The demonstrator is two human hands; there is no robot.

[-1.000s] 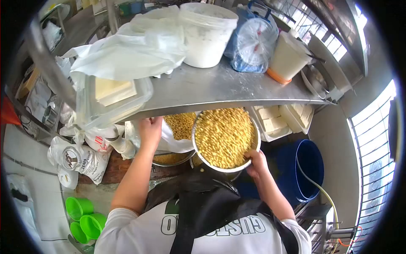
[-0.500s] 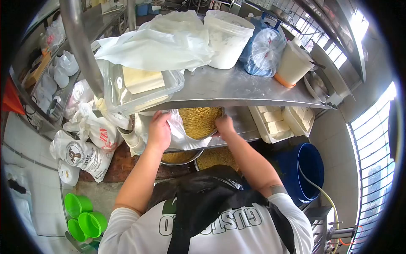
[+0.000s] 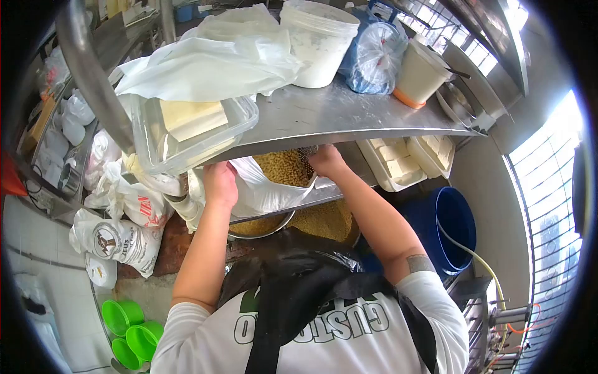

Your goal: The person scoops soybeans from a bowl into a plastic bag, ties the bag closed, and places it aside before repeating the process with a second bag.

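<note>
Already the metal bowl (image 3: pixel 306 160), full in view a second ago, is tipped half out of sight behind the shelf (image 3: pixel 305 118), so its yellow kernels (image 3: pixel 279 169) seem poured into the white bag (image 3: pixel 256 188). The left hand (image 3: pixel 220 185) pinches the bag's edge; the right hand (image 3: pixel 328 162) grips what is probably the bowl's rim. A sack (image 3: pixel 132 240) seems to read "ZEUS"; upside down, the shirt (image 3: pixel 336 336) says "GUSTO".

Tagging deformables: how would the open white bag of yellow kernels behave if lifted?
The white bag would probably fold and sag, as its thin side creases. The mass of kernels inside suggests it is fairly heavy. Its mouth gapes open, so tipping it could spill some.
</note>
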